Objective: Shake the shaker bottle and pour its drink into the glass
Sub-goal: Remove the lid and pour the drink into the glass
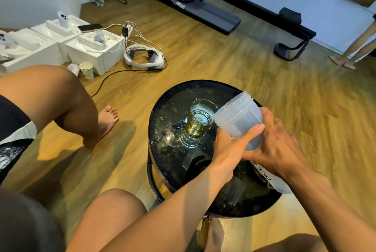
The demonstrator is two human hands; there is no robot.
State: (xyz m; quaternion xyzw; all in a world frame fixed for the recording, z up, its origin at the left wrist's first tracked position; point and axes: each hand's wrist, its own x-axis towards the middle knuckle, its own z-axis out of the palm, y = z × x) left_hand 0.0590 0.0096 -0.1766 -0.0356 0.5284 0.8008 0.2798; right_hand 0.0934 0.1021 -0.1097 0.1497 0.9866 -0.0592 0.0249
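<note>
A translucent grey shaker bottle [239, 117], lid off, is tilted with its open mouth toward the glass [200, 121]. Both hands hold it: my left hand [230, 146] wraps its lower side with the thumb across the front, and my right hand [276, 146] grips its base from the right. The clear glass stands upright on the round black table [173, 172] and holds yellowish drink. The bottle's mouth sits just right of and above the glass rim. A black lid [196, 163] lies on the table near my left wrist.
Water drops and reflections cover the tabletop. A second container with "TRUE" lettering [270, 176] lies under my right forearm. On the wooden floor to the left are white boxes [95, 50], a headset [144, 58], cables, paper cups [86, 69] and another person's leg [67, 101].
</note>
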